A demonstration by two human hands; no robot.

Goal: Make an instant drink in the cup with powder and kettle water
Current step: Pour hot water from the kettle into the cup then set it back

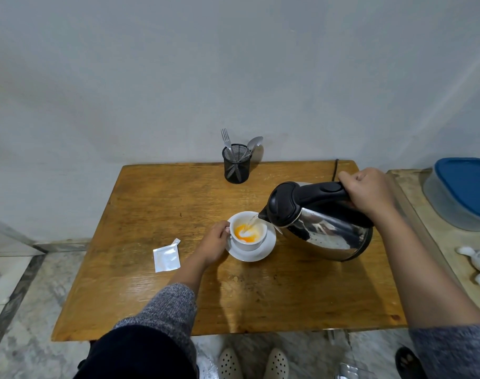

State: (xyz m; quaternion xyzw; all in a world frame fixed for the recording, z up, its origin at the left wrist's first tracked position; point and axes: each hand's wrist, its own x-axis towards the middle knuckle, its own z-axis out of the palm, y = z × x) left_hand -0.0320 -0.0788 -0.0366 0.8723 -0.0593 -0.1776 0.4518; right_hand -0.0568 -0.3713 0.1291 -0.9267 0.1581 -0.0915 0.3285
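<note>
A white cup (256,240) stands on a white saucer (263,254) near the middle of the wooden table (178,201). Orange powder and liquid swirl inside the cup. My left hand (212,243) grips the cup's handle on its left side. My right hand (368,191) holds the black handle of a steel kettle (326,228), tilted to the left with its spout over the cup's rim. A thin stream of water falls from the spout into the cup. A torn silver sachet (166,257) lies flat to the left of my left hand.
A black mesh holder (236,166) with a fork and spoons stands at the table's back edge. A black cord (335,169) runs off the back right. On a side counter to the right sit a blue-lidded container (463,192) and a white plush toy (479,262).
</note>
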